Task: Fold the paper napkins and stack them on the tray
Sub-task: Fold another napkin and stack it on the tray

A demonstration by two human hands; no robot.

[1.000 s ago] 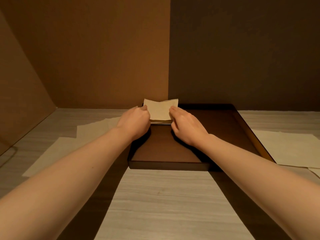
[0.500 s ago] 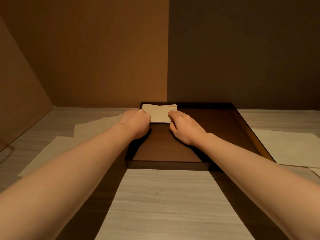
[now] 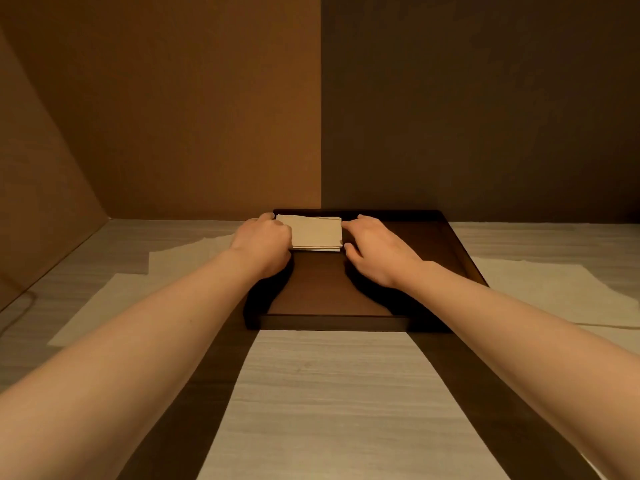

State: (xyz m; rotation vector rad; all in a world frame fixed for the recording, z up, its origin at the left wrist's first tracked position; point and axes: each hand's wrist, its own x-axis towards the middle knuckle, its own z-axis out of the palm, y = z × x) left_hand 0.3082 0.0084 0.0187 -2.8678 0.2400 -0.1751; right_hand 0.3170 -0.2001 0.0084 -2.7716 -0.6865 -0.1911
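A dark brown tray [image 3: 329, 292] lies on the table in front of me. At its far left corner rests a flat stack of folded beige napkins [image 3: 317, 233]. My left hand [image 3: 263, 244] has its curled fingers over the stack's left edge and grips it. To the right of the stack, my right hand [image 3: 377, 251] has its fingers spread along the right edge, touching or almost touching it, with nothing held. Both forearms reach in from the near edge.
Unfolded napkins lie flat on the pale wood-grain table: two overlapping sheets left of the tray [image 3: 114, 303] [image 3: 187, 254] and one or more on the right [image 3: 554, 292]. Brown and grey walls stand close behind the tray and on the left.
The folded napkin that both hands held raised and bent has come down flat onto the stack. My right hand has eased off to the stack's right edge.
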